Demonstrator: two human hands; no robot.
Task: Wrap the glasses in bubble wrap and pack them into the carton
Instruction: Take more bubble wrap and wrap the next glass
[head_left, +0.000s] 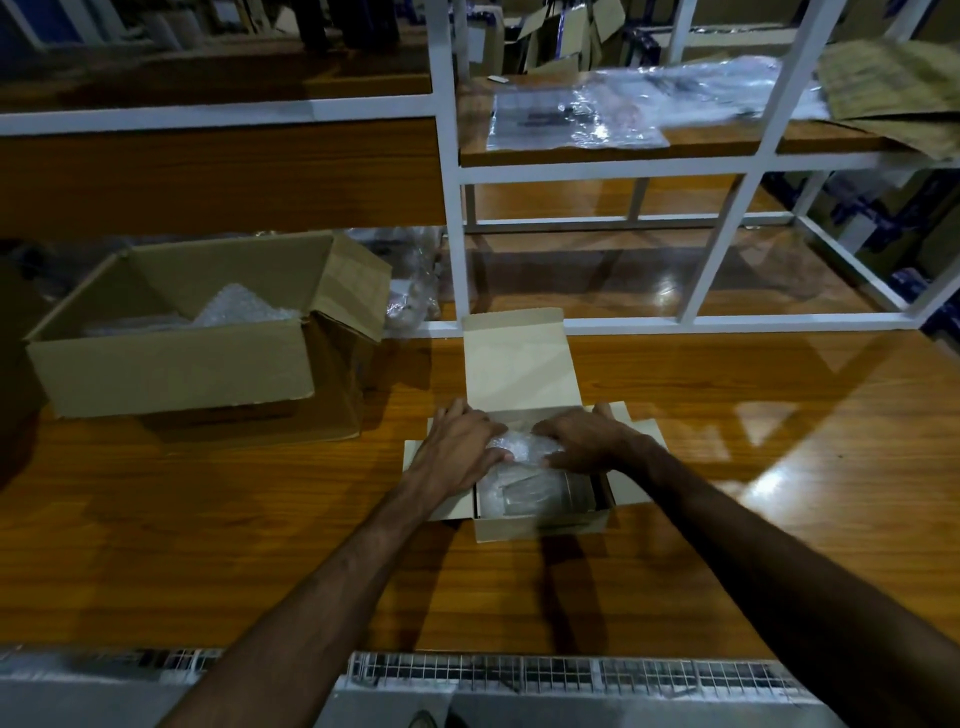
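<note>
both hands are down in the small carton (540, 522) at the middle of the wooden surface (727, 467), its lid flap standing up at the far side. the left hand (457, 447) and the right hand (584, 439) sit close together, fingers curled over a bubble-wrapped bundle (522, 447) at the far end of the carton, apparently pressing it in. nearer the person a second wrapped glass (530, 493) already lies inside, just beside the first.

the step looks like seating this bundle. to do it well, push evenly with both hands, straight down, so the wrap doesn't ride up or unroll. keep the loose end of the wrap tucked underneath or against the carton wall. the fit looks snug, so ease it rather than force it; glass against glass is the risk if the padding shifts. mind the side flaps, which could fold inward and catch.

a larger open box (171, 364) with more bubble wrap (234, 312) stands well to the left
</note>
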